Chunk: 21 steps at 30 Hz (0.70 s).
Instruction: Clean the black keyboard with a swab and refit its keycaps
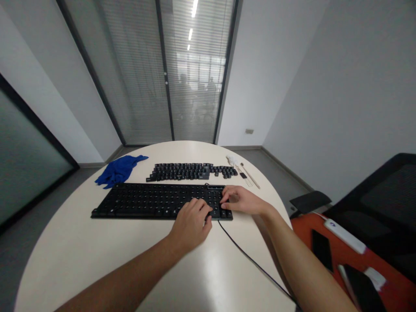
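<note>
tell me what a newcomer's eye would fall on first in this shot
Probably the bright blue cloth, crumpled at the far left of the pale table, rivalled by the orange chair seat at the lower right. Next, likely, the left hand and right hand at the right part of the black keyboard. Just beyond it, dark keycaps lie laid out in rows.

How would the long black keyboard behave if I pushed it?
The long black rectangular keyboard likely moves as one stiff piece, since its edges run straight. Lying flat and broad on the cream round-edged table, it seems unlikely to roll or tip. The thin black cable running out past its near edge might drag or tug.
</note>
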Available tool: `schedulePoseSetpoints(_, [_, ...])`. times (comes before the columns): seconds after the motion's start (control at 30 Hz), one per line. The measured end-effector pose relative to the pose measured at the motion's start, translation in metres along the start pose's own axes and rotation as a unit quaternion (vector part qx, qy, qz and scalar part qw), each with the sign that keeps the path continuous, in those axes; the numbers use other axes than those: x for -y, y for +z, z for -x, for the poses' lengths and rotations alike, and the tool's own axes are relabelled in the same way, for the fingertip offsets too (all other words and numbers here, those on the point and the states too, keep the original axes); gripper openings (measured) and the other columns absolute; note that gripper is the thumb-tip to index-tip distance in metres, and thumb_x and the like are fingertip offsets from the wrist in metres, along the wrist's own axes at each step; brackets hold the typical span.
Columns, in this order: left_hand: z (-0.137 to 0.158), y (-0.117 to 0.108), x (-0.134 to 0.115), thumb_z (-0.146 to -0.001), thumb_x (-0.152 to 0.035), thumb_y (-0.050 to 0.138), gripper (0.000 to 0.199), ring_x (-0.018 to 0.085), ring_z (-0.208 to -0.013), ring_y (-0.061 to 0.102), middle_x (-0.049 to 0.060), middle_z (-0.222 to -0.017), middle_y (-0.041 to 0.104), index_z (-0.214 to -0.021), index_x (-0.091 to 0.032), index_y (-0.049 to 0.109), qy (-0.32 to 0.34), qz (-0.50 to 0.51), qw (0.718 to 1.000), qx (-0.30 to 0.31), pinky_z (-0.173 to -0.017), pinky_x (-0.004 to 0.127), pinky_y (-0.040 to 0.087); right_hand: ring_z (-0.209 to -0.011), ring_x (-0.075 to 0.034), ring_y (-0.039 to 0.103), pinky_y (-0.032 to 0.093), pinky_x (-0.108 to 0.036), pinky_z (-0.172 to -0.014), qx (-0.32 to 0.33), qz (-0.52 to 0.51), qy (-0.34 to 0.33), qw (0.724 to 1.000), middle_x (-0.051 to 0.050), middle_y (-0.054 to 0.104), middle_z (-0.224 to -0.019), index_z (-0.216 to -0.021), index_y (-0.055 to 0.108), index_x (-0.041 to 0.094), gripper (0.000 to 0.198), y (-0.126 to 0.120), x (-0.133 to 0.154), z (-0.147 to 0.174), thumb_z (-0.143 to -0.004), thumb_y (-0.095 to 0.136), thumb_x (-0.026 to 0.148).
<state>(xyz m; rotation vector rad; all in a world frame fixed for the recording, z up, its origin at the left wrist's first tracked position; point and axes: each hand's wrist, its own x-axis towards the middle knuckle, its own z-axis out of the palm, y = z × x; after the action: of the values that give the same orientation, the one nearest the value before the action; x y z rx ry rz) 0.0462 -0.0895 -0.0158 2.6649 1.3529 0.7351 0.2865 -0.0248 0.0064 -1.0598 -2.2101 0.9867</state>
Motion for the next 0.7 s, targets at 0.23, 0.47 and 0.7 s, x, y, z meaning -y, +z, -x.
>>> schedulePoseSetpoints(0.23, [0.0010,-0.0003,-0.0008,-0.090,-0.016,0.059,0.017,0.025,-0.098,0.057,0.006,-0.102,0.065,-0.105,-0.019,0.067,0.002,0.003,1.000,-0.002,-0.083,0.042,0.048,-0.086,-0.020,0.064,0.050,-0.033,-0.082,0.000,-0.008,0.004,1.000,-0.006,0.067,-0.093,-0.083,0.076,0.018,0.021,0.0001,0.0023,-0.0001,-0.081,0.077,0.040])
schedulePoseSetpoints(0.47, [0.0007,-0.0015,-0.0016,-0.090,-0.017,0.059,0.017,0.026,-0.099,0.057,0.006,-0.102,0.065,-0.105,-0.019,0.067,-0.001,0.003,1.000,0.005,-0.084,0.042,0.048,-0.085,-0.019,0.063,0.051,-0.032,-0.077,-0.012,0.016,-0.008,1.000,-0.005,0.068,-0.090,-0.081,0.077,0.019,0.016,0.0004,0.0029,-0.0014,-0.075,0.081,0.033])
schedulePoseSetpoints(0.7, [0.0006,-0.0021,-0.0019,-0.090,-0.017,0.059,0.016,0.026,-0.099,0.057,0.006,-0.102,0.065,-0.103,-0.019,0.066,-0.002,-0.003,1.000,0.010,-0.084,0.041,0.048,-0.083,-0.019,0.063,0.051,-0.031,-0.076,-0.012,0.034,-0.014,0.999,-0.005,0.068,-0.089,-0.084,0.079,0.019,0.016,-0.0001,0.0050,-0.0022,-0.075,0.081,0.032])
